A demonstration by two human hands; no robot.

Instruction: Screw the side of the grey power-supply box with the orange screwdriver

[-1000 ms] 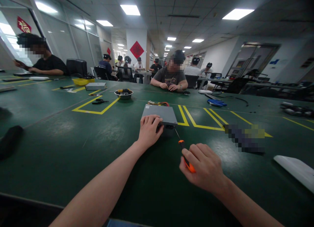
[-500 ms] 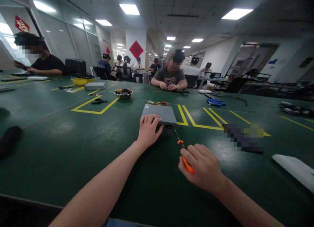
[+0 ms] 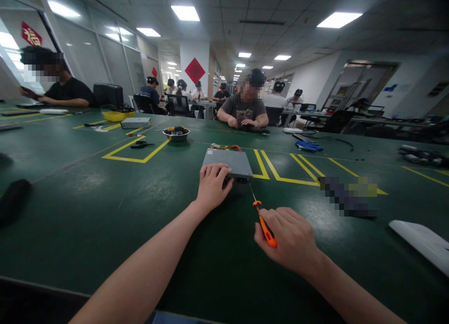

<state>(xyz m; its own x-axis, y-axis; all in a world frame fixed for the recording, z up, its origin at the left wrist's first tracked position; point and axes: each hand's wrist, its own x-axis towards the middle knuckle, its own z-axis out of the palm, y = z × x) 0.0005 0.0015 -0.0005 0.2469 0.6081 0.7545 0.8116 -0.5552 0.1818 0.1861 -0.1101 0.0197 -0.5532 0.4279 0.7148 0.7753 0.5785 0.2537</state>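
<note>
A grey metal computer power supply (image 3: 233,162) lies flat on the green table, its coloured cables (image 3: 226,147) coming out at the far side. My left hand (image 3: 213,183) grips its near left edge, fingers on top and thumb at the front face. In my right hand (image 3: 289,233) is a screwdriver (image 3: 268,233) with an orange and black handle, held between thumb and fingers. The thin shaft points up and away, and its tip meets the near right corner of the power supply, beside the socket. Whether the tip sits in a screw is too small to tell.
Beyond stand a metal bowl (image 3: 176,136) with tools, another grey box (image 3: 136,123) and a yellow tray (image 3: 118,116). Blue gloves (image 3: 308,146) and a white object (image 3: 421,242) lie to the right. A co-worker (image 3: 243,111) sits opposite.
The screwdriver handle has turned a little in my right hand, and the fingers have shifted on it. My left hand and the power supply stay in place.
</note>
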